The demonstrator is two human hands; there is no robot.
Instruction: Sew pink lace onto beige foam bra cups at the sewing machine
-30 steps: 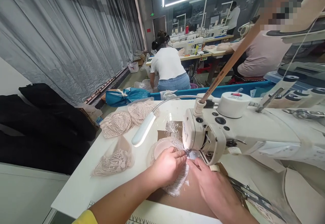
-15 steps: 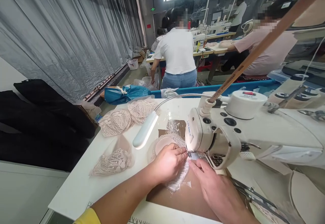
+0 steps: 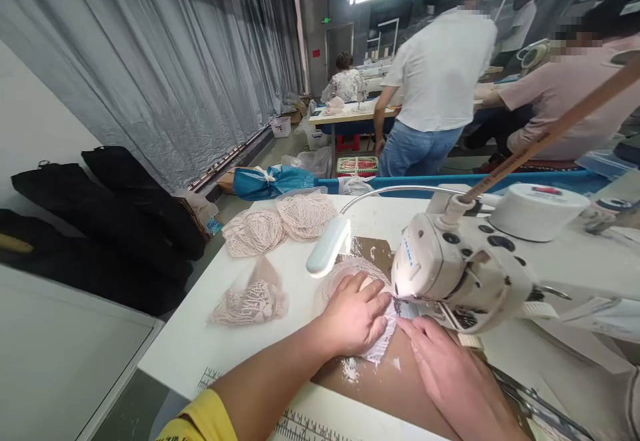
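Note:
My left hand (image 3: 356, 311) lies flat with its fingers spread on a pale pink lace bra cup (image 3: 384, 348), holding it down on the machine bed. Part of the cup is hidden beneath the palm. At the cup's right edge, my right hand (image 3: 443, 368) has its fingertips drawn together on the lace, close to the needle area. The white sewing machine (image 3: 415, 254) stands just above the fingertips, and its presser foot (image 3: 398, 306) is partly hidden. A brown plate (image 3: 373, 391) lies under the work.
Lace pieces (image 3: 255, 231) and a bagged bundle (image 3: 250, 301) lie on the left of the white table (image 3: 187, 334). A small lamp (image 3: 329, 246) hangs over the table. Beyond the blue fabric trough (image 3: 425, 182), a person in a white shirt (image 3: 435, 68) stands.
My left hand has gone from bunched fingers to a flat, spread palm on the lace. The view has swung left. The person in white has risen from bending and moved right.

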